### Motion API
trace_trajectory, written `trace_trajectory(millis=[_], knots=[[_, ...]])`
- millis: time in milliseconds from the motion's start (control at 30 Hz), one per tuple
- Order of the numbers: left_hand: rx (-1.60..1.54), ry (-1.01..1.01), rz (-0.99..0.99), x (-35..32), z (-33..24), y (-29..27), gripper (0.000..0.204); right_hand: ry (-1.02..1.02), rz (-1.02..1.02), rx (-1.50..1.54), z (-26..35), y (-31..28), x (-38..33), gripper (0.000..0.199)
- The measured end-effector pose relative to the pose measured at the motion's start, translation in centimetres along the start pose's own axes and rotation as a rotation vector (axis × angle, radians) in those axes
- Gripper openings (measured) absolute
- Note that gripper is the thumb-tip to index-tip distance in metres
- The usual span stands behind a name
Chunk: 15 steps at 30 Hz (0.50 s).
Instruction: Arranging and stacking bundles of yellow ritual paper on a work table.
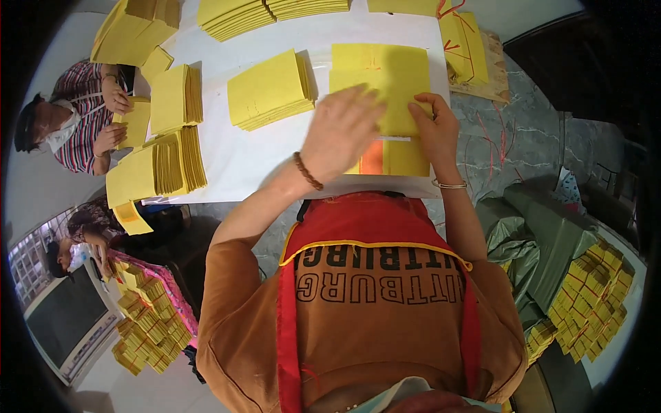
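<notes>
White rectangular table [275, 158]: bare strip just left of L fingers, far edge crowded w/ stacks. Flat stack of yellow square paper sheets [385, 86] under both hands. L hand [341, 131] fingers spread flat on its left edge; R hand [435, 124] fingers curled, pinching its near-right edge. Orange sheet [372, 158] below palms.

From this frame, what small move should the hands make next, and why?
Probably slide the top yellow sheet off toward the body. The left hand lies flat on it and the right hand pinches its near edge, while an orange sheet shows just below on the white table.
</notes>
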State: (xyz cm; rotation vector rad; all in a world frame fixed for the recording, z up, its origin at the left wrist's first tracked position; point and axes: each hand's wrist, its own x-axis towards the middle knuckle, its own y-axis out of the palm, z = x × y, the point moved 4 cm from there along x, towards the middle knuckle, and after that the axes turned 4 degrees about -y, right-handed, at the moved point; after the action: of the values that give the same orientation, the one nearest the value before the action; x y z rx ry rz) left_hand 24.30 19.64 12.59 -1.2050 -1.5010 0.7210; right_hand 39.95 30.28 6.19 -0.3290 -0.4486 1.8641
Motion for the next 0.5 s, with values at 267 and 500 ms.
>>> trace_trajectory(millis=[267,500], knots=[[-0.02,0.097,0.316,-1.3,-0.6,4.5,0.065,-0.304,-0.081,-0.352,2.1,-0.5,-1.5,0.026],[-0.02,0.143,0.288,-1.2,-0.2,4.8,0.059,-0.59,0.307,-0.724,1.4,0.5,-6.7,0.058]])
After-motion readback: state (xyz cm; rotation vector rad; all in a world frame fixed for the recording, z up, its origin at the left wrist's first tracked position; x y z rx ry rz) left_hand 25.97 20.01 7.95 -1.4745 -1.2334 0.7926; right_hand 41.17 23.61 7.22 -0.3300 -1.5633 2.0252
